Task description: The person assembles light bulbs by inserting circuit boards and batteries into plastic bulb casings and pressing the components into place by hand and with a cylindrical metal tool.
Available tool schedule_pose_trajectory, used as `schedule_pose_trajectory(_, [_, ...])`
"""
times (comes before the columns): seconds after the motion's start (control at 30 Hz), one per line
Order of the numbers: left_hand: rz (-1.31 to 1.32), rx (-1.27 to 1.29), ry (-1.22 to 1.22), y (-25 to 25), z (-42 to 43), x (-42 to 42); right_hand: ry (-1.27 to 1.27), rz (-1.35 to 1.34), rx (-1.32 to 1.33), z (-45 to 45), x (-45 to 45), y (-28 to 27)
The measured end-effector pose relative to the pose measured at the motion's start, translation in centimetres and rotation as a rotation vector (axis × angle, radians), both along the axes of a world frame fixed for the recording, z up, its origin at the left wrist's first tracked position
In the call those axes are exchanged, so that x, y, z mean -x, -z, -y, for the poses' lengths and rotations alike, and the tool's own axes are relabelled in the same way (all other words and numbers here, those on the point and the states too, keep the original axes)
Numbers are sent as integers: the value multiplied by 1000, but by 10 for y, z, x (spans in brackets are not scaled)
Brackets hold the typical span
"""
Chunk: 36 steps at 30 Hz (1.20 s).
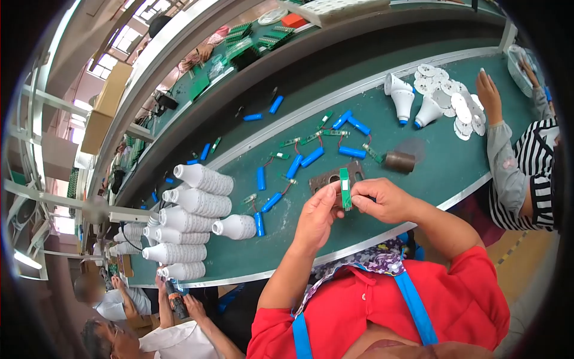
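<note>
A small green circuit board (345, 186) stands upright between my hands, over a dark metal block (323, 179) with holes. My left hand (320, 215) is at its left side, thumb and fingers closed near the board's edge. On the right, my right hand (382, 200) pinches the board's lower part. Behind the block lie blue cylinders (313, 157) joined by red wires to little green boards (312, 138). A brown metal cylinder (399, 161) rests right of the block.
Stacked white ribbed housings (203, 202) stand at left, with one lone housing (235, 227) beside them. White cones (402, 99) and round white discs (460, 107) lie at back right. A co-worker's hand (489, 96) is at right; other people sit at lower left.
</note>
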State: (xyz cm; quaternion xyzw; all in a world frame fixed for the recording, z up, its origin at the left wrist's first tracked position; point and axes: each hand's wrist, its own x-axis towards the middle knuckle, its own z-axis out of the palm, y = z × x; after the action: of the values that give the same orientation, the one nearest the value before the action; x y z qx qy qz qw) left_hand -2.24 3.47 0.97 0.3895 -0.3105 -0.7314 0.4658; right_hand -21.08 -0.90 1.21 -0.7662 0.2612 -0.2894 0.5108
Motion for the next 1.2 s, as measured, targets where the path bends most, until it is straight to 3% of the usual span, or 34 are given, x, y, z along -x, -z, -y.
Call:
schedule_pose_trajectory(0.07, [107, 28, 2, 9, -9, -15, -50, -69, 207, -6, -9, 3])
schedule_pose_trajectory(0.17, [-39, 102, -103, 3, -27, -26, -62, -82, -334, -22, -23, -11])
schedule_pose_trajectory(0.27, [-92, 49, -253, -1, -41, -31, 58, 133, -394, -41, -46, -2])
schedule_pose_trajectory(0.47, [23, 71, -338, 17, -71, -49, 31, 79, -647, -50, -69, 6])
schedule_pose_trajectory(0.5, [96, 75, -317, 18, -77, -56, 17, 46, -668, -50, -71, 6])
schedule_pose_trajectory(0.6, [462, 222, -584, 5, -92, -73, 10, -2, -717, -47, -72, 6])
schedule_pose_trajectory(0.67, [890, 378, -951, 20, -97, -110, 43, 25, -734, -44, -71, 9])
schedule_pose_trajectory(0.7, [970, 381, -1108, 24, -94, -129, 64, 23, -756, -41, -71, 12])
schedule_pose_trajectory(0.8, [1355, 370, -1062, 35, -79, -173, 60, 110, -814, -37, -75, 21])
schedule_pose_trajectory(0.9, [1018, 376, -868, 46, -67, -198, 76, 46, -768, -41, -77, 14])
schedule_pose_trajectory(1.03, [829, 416, -938, 39, -65, -206, 83, 23, -748, -43, -73, 22])
schedule_pose_trajectory(1.07, [1261, 392, -921, 30, -65, -201, 86, 25, -757, -43, -73, 24])
schedule_pose_trajectory(1.13, [1009, 258, -844, 28, -69, -201, 71, 24, -766, -45, -74, 24])
schedule_pose_trajectory(1.2, [667, 395, -1058, 21, -69, -208, 67, 28, -744, -43, -76, 23])
